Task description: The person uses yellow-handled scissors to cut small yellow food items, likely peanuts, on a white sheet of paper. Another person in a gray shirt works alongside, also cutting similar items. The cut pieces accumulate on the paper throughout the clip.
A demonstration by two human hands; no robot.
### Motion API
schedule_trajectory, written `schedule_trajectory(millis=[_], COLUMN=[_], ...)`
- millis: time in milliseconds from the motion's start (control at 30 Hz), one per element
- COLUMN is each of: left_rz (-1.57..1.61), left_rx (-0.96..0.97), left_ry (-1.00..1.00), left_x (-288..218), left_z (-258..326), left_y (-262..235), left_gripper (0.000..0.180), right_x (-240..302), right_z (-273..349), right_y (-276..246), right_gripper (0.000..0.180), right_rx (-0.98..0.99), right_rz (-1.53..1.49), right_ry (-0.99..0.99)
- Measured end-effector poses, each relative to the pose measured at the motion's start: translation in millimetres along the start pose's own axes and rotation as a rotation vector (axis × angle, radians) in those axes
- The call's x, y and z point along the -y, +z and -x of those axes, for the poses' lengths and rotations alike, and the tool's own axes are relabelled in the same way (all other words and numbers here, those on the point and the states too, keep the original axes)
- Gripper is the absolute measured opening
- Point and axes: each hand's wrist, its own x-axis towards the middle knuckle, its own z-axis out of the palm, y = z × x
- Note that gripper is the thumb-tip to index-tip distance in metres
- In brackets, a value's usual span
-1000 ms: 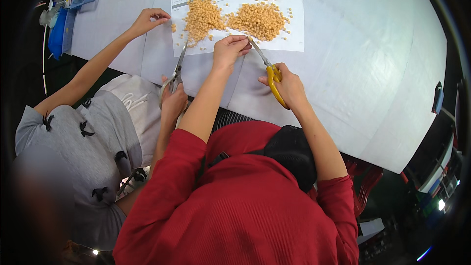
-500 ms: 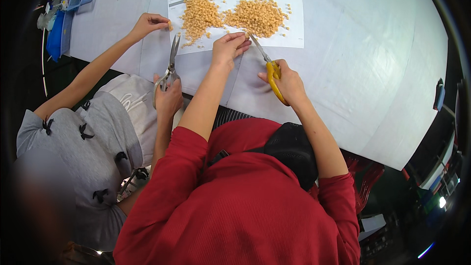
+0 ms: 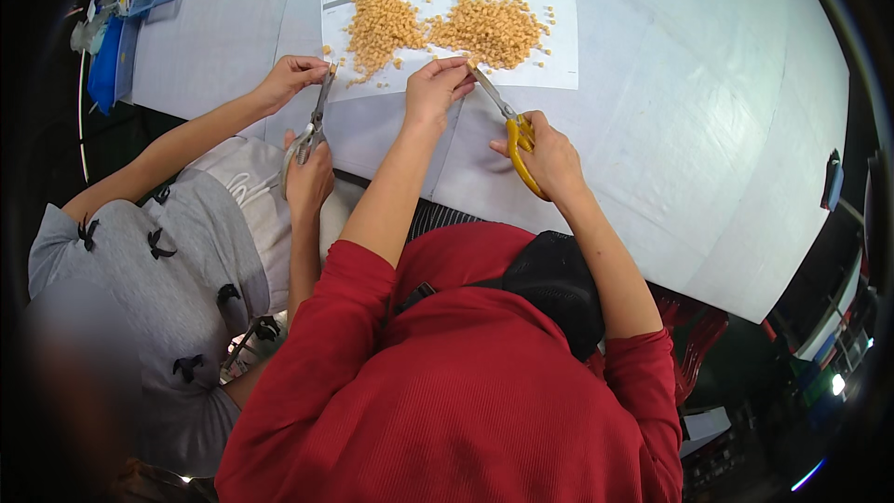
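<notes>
Left hand [image 3: 436, 88] pinches a small tan piece at the near edge of the printed paper sheet [image 3: 549, 56] on the white bench [image 3: 708, 112]. Just right, the yellow-handled scissors [image 3: 507, 130] reach that piece, gripped by the right hand [image 3: 549, 158], fingers closed through the loops. Two piles of tan pieces [image 3: 438, 28] lie farther on the sheet.

White printed sheet [image 3: 559, 47] on the table [image 3: 708, 130], under tan pieces [image 3: 489, 30].

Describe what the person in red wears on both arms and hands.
Both arms have red ribbed sleeves pushed up around the elbows, so the forearms are uncovered. The left hand and right hand are ungloved; no watch, bracelet or ring shows.
</notes>
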Motion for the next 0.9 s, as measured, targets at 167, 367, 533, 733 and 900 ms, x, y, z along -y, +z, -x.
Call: schedule_trajectory(millis=[167, 367, 533, 733, 900], left_rz=[0.004, -0.020, 0.022, -0.111, -0.246], left_rx=[-0.041, -0.048, -0.034, 0.076, 0.140], left_ry=[-0.054, -0.112, -0.054, -0.007, 0.055], left_x=[7.8, 13.4, 10.8, -5.9, -14.8], left_z=[-3.6, -5.3, -11.4, -10.6, -12.0], left_y=[0.1, 0.9, -0.8, 7.4, 17.1], left_gripper=[0.018, 0.019, 0.020, 0.024, 0.024], right_x=[3.0, -8.2, -11.3, -11.0, -9.4], right_z=[-1.7, -8.9, -9.4, -5.2, -6.8], right_y=[1.9, 9.7, 6.1, -5.0, -17.3], right_gripper=[0.065, 0.071, 0.073, 0.072, 0.069], right_rx=[0.025, 0.046, 0.009, 0.028, -0.011], right_rz=[0.021, 0.041, -0.032, -0.055, -0.049], right_ry=[0.046, 0.048, 0.059, 0.033, 0.017])
